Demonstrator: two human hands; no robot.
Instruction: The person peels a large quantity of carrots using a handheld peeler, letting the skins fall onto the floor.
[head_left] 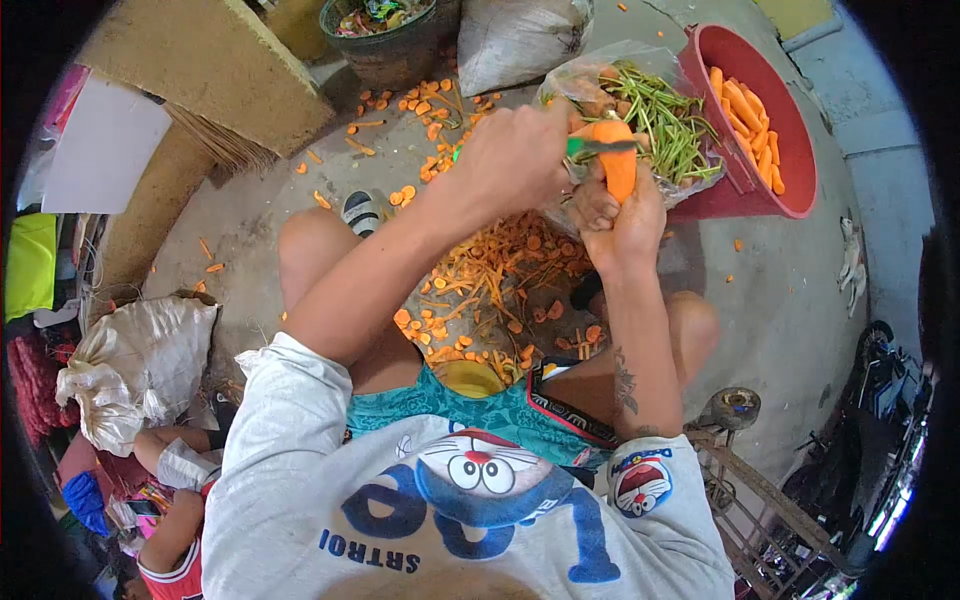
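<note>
Leftward of the tub (798,160), the left hand (520,150) clenches a blade (610,147) over a carrot (621,178) the right hand (628,222) clasps; floor (765,300) skirts the tub.

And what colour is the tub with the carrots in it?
Red tub, best seen in the head view.

Bright, fairly even light reaches me; soft shade lies on the floor (690,262) just below the red bucket (790,125). My left hand (520,150), left of the bucket, looks slightly smeared. Far below the bucket, glare flares; right of it, the wall (885,125) bows towards black, rounded edges.
</note>
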